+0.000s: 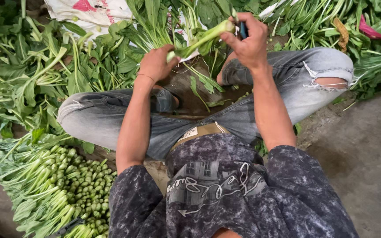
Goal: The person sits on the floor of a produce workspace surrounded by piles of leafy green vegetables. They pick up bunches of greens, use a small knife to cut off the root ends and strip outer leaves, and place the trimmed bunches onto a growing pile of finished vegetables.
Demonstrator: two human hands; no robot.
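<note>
Seated cross-legged on the floor [367,145], grey ripped jeans, dark mottled shirt. Left hand [156,63] clenched around the lower part of a bunch of leafy greens [199,39], held above the lap between the knees; pale stalk ends angle up to the right, leaves trail down and left. Right hand [248,42] closed on the stalk end of the same bunch, fingers pinching it, with a small dark blue tool [243,30] gripped against the palm; its blade is hidden, so its kind cannot be told. White sack [91,11] with pink printing lies at top left, flat and partly buried under loose greens [27,70]. A pink scrap of wrapping [371,28] shows among the leaves at top right. No containers in view; the produce lies in open heaps. Trimmed bundles [62,185] stacked at lower left, cut ends facing right, neatly aligned. A few dropped leaves [203,88] lie on the ground between the legs.
</note>
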